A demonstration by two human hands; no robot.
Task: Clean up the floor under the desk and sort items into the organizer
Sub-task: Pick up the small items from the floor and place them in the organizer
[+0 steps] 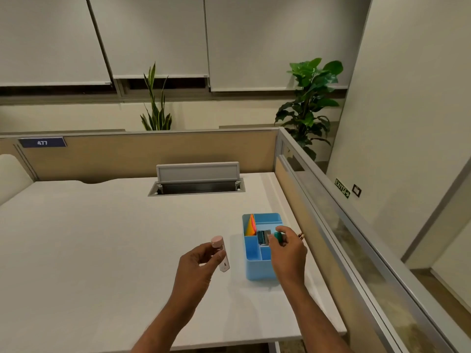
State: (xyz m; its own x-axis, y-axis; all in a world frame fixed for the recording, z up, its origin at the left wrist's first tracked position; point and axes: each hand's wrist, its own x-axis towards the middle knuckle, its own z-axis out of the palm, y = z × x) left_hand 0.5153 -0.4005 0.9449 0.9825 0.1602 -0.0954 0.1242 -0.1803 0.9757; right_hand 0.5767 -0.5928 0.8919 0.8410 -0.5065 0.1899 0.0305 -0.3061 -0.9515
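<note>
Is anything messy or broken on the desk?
Nothing looks spilled or broken. The blue organizer sits upright on the desk. The only open thing is the grey cable hatch lid, propped up at the back.

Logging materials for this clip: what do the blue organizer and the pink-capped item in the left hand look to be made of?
Blue organizer: likely moulded plastic, matte; uniform colour, rounded corners, thin walls. Pink-capped item in the left hand: probably plastic too, with a smooth pale body and an opaque cap; too small to be sure.

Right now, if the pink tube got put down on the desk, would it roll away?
Probably, if laid flat: the pink tube in the left hand looks round, and the desk is smooth. Stood upright, being slim and tall, it may tip. It seems light, pinched by fingertips.
</note>
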